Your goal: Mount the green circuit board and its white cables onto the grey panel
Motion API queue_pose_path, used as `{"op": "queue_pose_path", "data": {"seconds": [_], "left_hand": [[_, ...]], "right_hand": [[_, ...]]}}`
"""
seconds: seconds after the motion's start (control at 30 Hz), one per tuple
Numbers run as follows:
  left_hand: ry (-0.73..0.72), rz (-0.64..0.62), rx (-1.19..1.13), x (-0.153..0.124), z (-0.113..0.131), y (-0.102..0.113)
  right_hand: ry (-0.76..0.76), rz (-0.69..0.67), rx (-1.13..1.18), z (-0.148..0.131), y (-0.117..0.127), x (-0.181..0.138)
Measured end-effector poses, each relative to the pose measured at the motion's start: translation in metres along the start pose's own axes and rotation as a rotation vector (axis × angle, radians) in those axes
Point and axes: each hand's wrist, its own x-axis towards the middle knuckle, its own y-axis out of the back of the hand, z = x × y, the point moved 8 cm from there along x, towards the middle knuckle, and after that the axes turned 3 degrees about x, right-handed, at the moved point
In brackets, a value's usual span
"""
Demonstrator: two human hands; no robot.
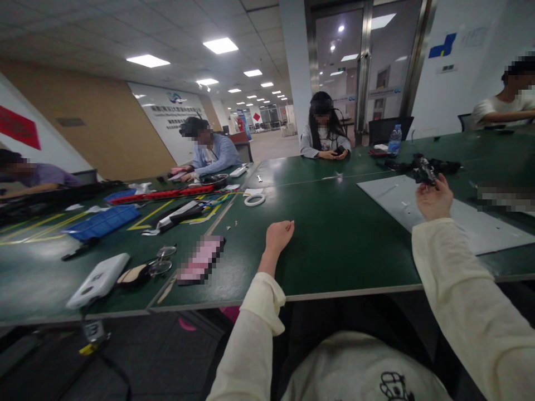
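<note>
My left hand rests on the dark green table near its front edge, fingers curled into a loose fist with nothing visible in them. My right hand is raised above the table to the right, its fingers closed around a small black mechanical part. Just beyond and under that hand lies a white sheet. Both my arms wear cream sleeves.
A roll of white tape, a pink blurred object, round glasses, a white device and a blue tray lie to the left. Black parts and a water bottle stand farther back. Several people sit around the table.
</note>
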Motion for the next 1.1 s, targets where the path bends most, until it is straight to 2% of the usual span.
{"op": "queue_pose_path", "data": {"seconds": [0.17,0.37,0.53,0.67,0.73,0.93,1.1], "left_hand": [[0.009,-0.005,0.002,0.001,-0.001,-0.001],[0.050,0.016,0.047,0.002,-0.004,0.001],[0.022,0.077,0.107,0.001,-0.001,0.009],[-0.089,0.105,0.122,0.000,0.014,0.014],[-0.127,0.108,0.111,0.000,0.021,0.016],[-0.140,0.055,0.081,0.001,0.023,0.010],[-0.147,0.048,0.075,0.001,0.021,0.007]], "right_hand": [[-0.121,-0.136,-0.056,0.021,-0.021,-0.019],[-0.421,-0.224,-0.397,0.085,-0.035,-0.065],[-0.694,-0.491,-0.661,0.136,-0.046,-0.129],[-0.838,-0.682,-0.828,0.160,-0.047,-0.170],[-0.815,-0.672,-0.857,0.163,-0.045,-0.171],[-0.746,-0.409,-0.832,0.166,-0.024,-0.146],[-0.748,-0.365,-0.885,0.168,-0.022,-0.144]]}}
